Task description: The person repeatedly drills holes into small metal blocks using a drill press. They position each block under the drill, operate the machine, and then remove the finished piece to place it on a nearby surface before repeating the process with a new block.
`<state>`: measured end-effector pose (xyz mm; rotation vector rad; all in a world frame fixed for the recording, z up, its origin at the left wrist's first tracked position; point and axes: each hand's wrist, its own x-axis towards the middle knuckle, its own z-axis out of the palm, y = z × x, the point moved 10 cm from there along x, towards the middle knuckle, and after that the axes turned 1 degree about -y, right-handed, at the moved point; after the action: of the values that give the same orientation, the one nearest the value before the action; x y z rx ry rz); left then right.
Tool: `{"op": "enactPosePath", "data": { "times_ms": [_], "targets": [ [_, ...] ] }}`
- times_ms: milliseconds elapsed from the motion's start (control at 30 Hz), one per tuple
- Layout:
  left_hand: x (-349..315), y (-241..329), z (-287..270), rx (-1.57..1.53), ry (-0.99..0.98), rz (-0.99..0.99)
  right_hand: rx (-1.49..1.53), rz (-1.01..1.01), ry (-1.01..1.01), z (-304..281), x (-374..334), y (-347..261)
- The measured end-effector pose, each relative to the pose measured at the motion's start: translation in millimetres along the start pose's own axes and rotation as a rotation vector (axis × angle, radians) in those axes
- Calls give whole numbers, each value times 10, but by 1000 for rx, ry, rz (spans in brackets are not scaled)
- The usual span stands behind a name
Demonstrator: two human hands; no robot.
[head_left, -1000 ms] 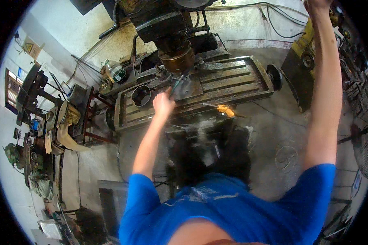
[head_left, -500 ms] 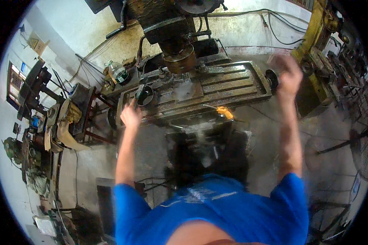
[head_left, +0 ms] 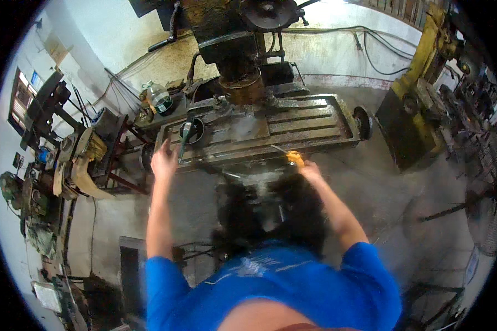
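Observation:
My right hand is closed round the rear of an orange air blow gun. Its thin nozzle points up and left over the front edge of the machine table. At the table's left end, my left hand hovers with a finger stretched out and seems to hold nothing. Beside it leans a brush with a green handle, its upper part at a dark round pot. The handle's lower end comes close to my thumb side; whether they touch is unclear.
The milling machine's spindle head hangs over the slotted table. A handwheel juts from the right end. A clear plastic bottle stands behind left. A yellow machine is at right, a fan lower right.
My right hand has come from the right handwheel to the air blow gun. My left hand has shifted slightly left, and the brush handle now leans lower from the pot.

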<state>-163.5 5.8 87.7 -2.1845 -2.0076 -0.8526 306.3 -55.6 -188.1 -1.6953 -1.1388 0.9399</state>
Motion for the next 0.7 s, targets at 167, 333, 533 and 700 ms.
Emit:
{"op": "enactPosePath", "data": {
  "times_ms": [167,333,533,700],
  "targets": [
    [-787,432,925,-511,-369,-13,-196,-395,-68,41,-378,-757],
    [-1347,1001,1829,-1130,-603,-171,-775,-459,-158,374,-1327,-1244],
    [-1538,1169,1808,-1459,-813,-424,-453,-151,-568,776,-1839,-1174],
    [-1487,555,2018,-1663,-599,-713,-612,-353,-696,776,-1957,-1541]
  ]
}}
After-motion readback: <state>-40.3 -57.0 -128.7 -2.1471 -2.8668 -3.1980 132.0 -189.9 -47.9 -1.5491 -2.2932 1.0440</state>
